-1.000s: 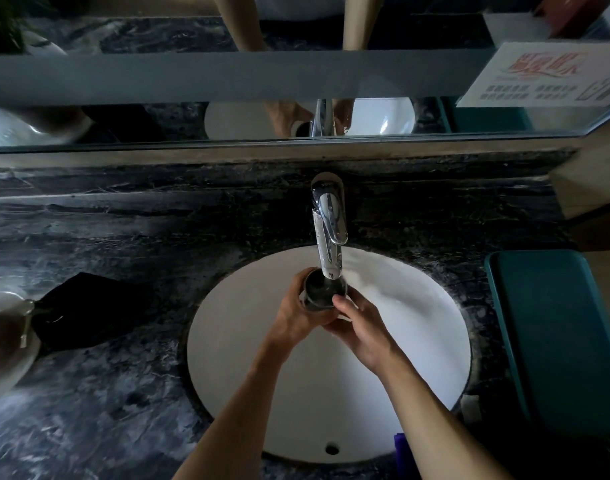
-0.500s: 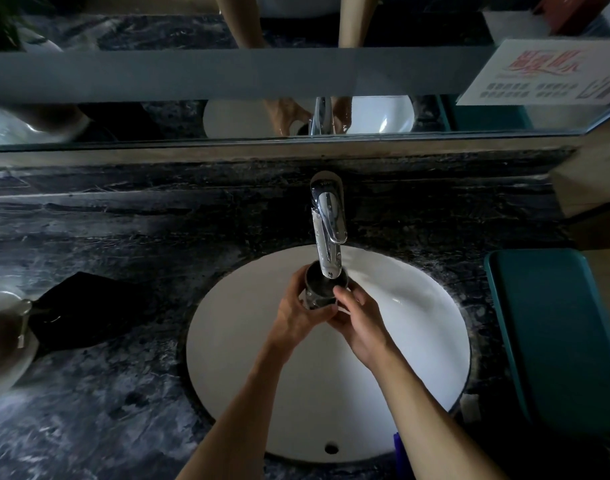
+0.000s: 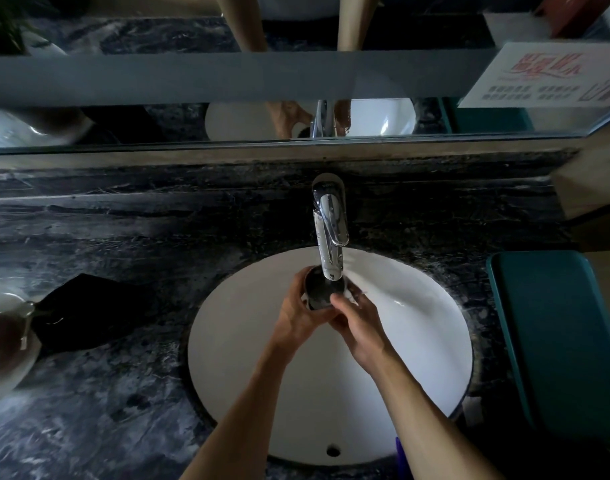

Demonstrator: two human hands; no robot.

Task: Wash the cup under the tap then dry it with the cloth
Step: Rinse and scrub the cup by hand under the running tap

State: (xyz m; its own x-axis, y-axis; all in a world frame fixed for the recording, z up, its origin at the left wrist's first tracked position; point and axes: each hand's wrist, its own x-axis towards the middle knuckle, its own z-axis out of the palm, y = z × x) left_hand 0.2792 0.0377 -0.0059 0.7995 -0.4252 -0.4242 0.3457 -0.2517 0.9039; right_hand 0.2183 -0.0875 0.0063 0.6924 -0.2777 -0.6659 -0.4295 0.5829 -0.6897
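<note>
Forearms reach over the white basin (image 3: 248, 358). Left hand (image 3: 298, 315) curls around the dark cup (image 3: 320, 292), held under the chrome tap (image 3: 329, 233); right hand (image 3: 357, 320) pinches its near rim. Farther left, a black cloth (image 3: 85, 313) lies on the marble surface (image 3: 106, 233).

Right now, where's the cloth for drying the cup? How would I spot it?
Find the round white sink in the dark marble counter. Look left along the counter: the cloth is the crumpled black heap lying there, untouched. It is soft and matte, unlike the shiny glass vessel beside it.
</note>
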